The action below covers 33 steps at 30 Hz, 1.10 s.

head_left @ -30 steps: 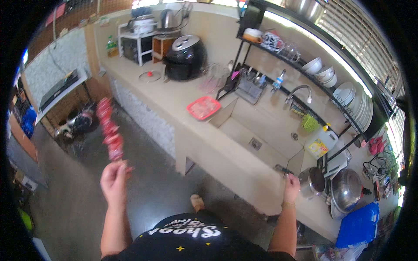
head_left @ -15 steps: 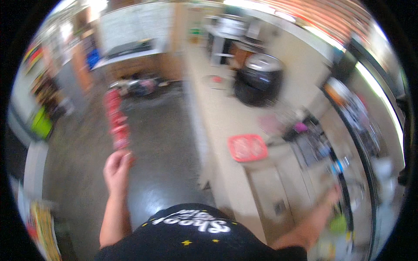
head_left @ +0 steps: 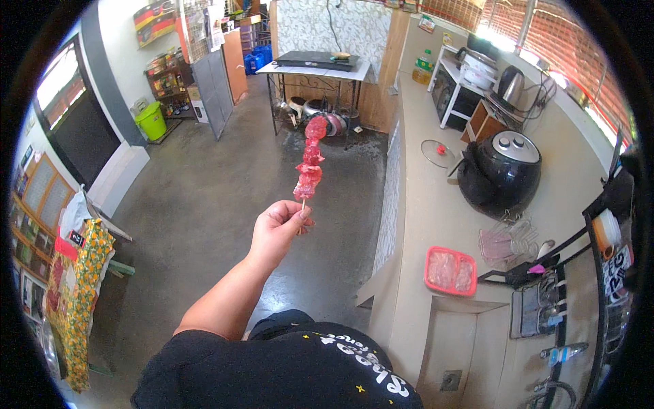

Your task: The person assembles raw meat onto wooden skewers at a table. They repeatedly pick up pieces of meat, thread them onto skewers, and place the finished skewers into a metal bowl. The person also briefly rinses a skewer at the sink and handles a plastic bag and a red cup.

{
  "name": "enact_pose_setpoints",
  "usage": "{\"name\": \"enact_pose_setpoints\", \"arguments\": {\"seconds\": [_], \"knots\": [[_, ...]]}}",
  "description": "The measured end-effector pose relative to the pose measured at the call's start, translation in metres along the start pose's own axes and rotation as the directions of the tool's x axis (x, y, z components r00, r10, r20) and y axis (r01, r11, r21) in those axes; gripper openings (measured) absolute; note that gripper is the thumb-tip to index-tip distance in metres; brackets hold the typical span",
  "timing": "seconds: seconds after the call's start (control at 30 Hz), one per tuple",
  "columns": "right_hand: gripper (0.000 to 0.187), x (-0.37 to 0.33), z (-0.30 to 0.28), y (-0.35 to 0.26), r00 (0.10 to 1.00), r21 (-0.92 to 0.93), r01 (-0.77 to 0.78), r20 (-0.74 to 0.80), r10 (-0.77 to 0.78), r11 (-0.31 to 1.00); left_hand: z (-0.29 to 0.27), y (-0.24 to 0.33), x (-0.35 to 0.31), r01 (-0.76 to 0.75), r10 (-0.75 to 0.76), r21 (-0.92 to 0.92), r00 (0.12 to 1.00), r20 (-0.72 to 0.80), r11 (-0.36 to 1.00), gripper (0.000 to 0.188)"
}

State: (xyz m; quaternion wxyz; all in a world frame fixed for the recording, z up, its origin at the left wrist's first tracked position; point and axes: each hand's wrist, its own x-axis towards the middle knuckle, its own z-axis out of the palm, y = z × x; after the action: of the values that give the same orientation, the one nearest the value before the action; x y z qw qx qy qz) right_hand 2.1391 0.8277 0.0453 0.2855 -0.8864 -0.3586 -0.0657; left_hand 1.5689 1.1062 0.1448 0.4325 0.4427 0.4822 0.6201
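A skewer of raw red meat [head_left: 310, 163] stands nearly upright just above the left hand [head_left: 276, 228], whose thumb and fingers pinch its bare lower stick [head_left: 304, 203]. Well right, a red tray [head_left: 428, 269] rests on the counter [head_left: 424, 198]. The right hand's state cannot be told.
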Motion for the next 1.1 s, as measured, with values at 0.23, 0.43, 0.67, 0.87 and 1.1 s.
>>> {"name": "enact_pose_setpoints", "arguments": {"seconds": [0.23, 0.43, 0.67, 0.87, 1.1], "knots": [[0.035, -0.036, 0.025, -0.038, 0.999, 0.012, -0.006, 0.034, 0.006, 1.0, 0.002, -0.007, -0.008, 0.079, -0.079, -0.019, 0.997, -0.009, 0.997, 0.017], [0.031, -0.02, 0.011, 0.021, 0.995, -0.084, -0.064, -0.076, 0.058, 0.994, -0.004, -0.015, -0.021, 0.067, -0.066, 0.04, 0.997, -0.031, 0.997, 0.015], [0.027, -0.038, -0.028, 0.172, 0.824, -0.276, -0.566, -0.204, 0.528, 0.777, -0.032, -0.036, -0.018, 0.029, -0.021, 0.099, 0.996, -0.083, 0.995, 0.017], [0.03, -0.054, -0.02, 0.194, 0.743, 0.069, -0.631, -0.232, 0.627, 0.773, -0.055, -0.051, -0.011, -0.011, 0.011, 0.014, 1.0, -0.014, 1.0, 0.017], [0.035, -0.035, 0.032, 0.184, 0.736, 0.023, -0.677, -0.002, 0.677, 0.736, -0.057, -0.06, 0.002, -0.008, 0.007, -0.032, 1.0, -0.027, 0.999, 0.02]]}}
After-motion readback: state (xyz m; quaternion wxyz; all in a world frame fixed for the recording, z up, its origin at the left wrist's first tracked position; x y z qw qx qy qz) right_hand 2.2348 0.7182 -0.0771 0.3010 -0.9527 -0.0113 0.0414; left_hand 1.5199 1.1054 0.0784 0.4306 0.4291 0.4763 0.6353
